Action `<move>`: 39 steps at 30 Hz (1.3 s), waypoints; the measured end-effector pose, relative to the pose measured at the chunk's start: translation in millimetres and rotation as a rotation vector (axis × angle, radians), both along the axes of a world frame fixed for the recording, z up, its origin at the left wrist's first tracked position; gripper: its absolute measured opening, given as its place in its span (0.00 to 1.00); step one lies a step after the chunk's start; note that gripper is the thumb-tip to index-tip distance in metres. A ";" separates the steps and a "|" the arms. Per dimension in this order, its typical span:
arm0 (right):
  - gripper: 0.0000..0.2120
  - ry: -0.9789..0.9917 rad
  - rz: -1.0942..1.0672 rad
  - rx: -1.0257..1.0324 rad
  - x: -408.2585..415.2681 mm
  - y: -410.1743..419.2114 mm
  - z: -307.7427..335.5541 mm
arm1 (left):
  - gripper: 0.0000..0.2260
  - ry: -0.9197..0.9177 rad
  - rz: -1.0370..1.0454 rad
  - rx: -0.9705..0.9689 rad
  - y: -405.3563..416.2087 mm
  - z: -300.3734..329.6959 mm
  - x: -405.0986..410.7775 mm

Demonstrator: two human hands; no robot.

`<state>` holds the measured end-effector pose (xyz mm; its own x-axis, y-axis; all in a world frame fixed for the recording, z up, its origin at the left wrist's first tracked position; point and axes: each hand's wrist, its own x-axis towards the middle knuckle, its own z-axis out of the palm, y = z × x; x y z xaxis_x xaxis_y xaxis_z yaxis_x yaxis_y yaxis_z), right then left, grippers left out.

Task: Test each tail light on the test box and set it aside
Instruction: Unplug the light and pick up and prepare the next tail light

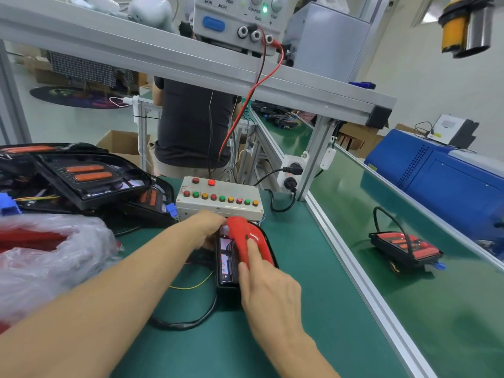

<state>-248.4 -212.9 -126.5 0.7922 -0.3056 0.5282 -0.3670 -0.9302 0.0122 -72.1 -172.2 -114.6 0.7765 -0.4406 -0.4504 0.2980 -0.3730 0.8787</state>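
Note:
A tail light (249, 242) with a red lens and black housing lies on the green bench, just in front of the grey test box (218, 199), whose top carries rows of red, green and yellow buttons. My right hand (268, 290) grips the tail light's near end, index finger laid along the red lens. My left hand (208, 226) reaches to the light's far end by the box's front edge; its fingers are hidden behind the hand. A black cable and a yellow wire (195, 285) trail from the light.
Several black tail lights (90, 177) are piled at the left, behind a plastic bag (51, 255) of red parts. Another tail light (405, 248) lies on the conveyor belt at right. A power supply (240, 20) sits on the shelf above. A person stands behind the bench.

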 end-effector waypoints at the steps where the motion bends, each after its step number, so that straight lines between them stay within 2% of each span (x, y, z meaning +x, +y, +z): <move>1: 0.23 0.012 -0.004 -0.008 1.4 4.0 -1.0 | 0.06 0.037 0.027 -0.055 0.9 -0.5 -0.7; 5: 0.24 0.038 -0.008 -0.024 3.7 16.0 -0.2 | 0.09 0.232 0.201 -0.275 6.5 -4.5 -4.6; 13: 0.23 0.093 0.050 -0.123 -2.1 19.7 0.6 | 0.10 0.239 0.390 -0.538 12.0 -10.4 -24.1; 17: 0.22 0.097 0.078 -0.110 -2.6 18.1 1.2 | 0.11 0.308 0.345 -0.638 18.5 -8.8 -30.7; 22: 0.26 0.125 0.057 -0.110 0.6 19.6 3.1 | 0.19 0.321 0.207 -0.697 20.4 -10.8 -35.2; 26: 0.29 0.116 0.036 -0.093 0.5 22.9 0.7 | 0.17 0.361 0.241 -0.723 18.3 -8.6 -43.7; 31: 0.26 0.114 0.059 -0.079 -6.1 16.2 0.7 | 0.15 0.408 0.257 -0.778 20.1 -11.0 -44.0; 36: 0.23 0.088 0.056 -0.056 -6.1 13.5 -3.1 | 0.15 0.379 0.243 -0.766 15.0 -11.3 -44.7; 39: 0.25 0.071 0.064 -0.066 -3.3 15.8 -7.0 | 0.18 0.319 0.187 -0.760 12.3 -14.7 -45.6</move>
<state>-251.6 -197.1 -133.5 0.8453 -0.2194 0.4871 -0.3025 -0.9481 0.0980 -117.8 -159.8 -129.3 0.7529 -0.5890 -0.2938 0.5724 0.3656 0.7339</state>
